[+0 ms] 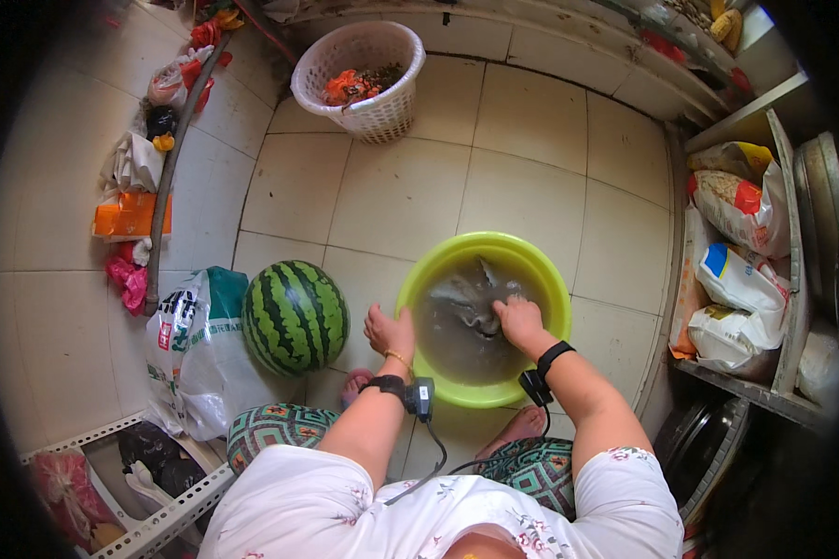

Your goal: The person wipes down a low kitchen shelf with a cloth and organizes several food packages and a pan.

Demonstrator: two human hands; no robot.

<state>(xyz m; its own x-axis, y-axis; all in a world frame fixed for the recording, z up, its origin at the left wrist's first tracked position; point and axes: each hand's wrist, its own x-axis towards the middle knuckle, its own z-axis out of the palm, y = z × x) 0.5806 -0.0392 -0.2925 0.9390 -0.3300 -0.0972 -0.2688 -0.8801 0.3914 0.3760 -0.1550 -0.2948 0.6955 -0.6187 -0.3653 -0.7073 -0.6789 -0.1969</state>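
Note:
A yellow-green plastic basin [563,279] stands on the tiled floor, holding murky grey-brown water. Grey cloth [454,290] lies partly under the water, its folds breaking the surface. My right hand [521,320] reaches in over the right side, fingers curled down at the water beside the cloth. Whether those fingertips grip the fabric is hidden. At the basin's left rim is my left hand [390,332], its fingers apart and outside the basin, with the thumb close to the rim. It holds nothing. Both wrists wear black straps with small devices on cables.
A watermelon [296,318] sits left of the basin, against a white and green plastic bag [199,342]. Farther off stands a white perforated basket [384,112] with scraps inside. Shelving with bagged goods [741,307] lines the right side; a metal rack [175,506] is at lower left.

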